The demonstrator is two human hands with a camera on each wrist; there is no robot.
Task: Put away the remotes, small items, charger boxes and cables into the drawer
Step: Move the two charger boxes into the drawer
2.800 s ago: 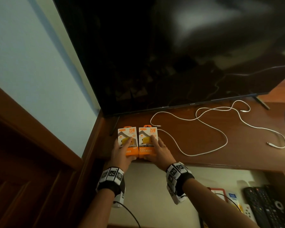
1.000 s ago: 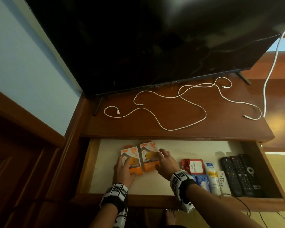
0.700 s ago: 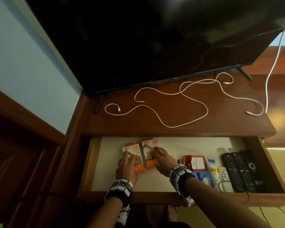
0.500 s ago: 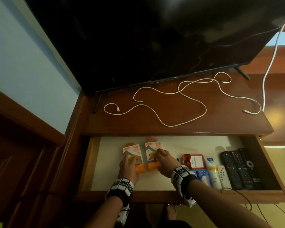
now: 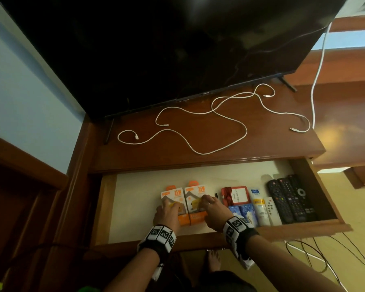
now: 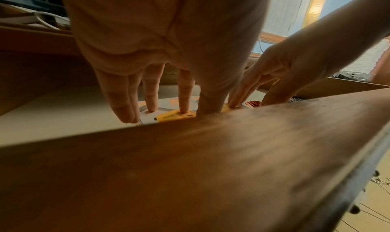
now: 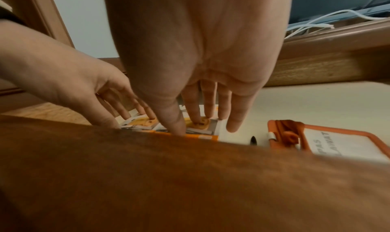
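Two orange-and-white charger boxes lie flat side by side on the pale floor of the open drawer (image 5: 293, 230). My left hand (image 5: 167, 210) presses its straight fingertips on the left box (image 5: 172, 196); the left wrist view shows those fingertips (image 6: 185, 105) on the box's yellow picture (image 6: 168, 117). My right hand (image 5: 213, 208) rests straight fingers on the right box (image 5: 194, 192), as the right wrist view shows on that box (image 7: 202, 123). Two white cables (image 5: 200, 153) lie looped on the wooden top above. Black remotes (image 5: 291, 199) fill the drawer's right end.
A red badge holder (image 5: 237, 196), blue packets (image 5: 243, 211), tubes (image 5: 258, 205) and a small white remote (image 5: 271, 209) lie between the boxes and the black remotes. A dark TV (image 5: 177, 49) stands over the top. Another white cable (image 5: 316, 70) hangs at right. Cords (image 5: 316, 253) trail on the floor.
Both boxes came down from the wooden top into the drawer. Over the last second they were turned from a slight tilt to straight and side by side, with both hands staying on them.
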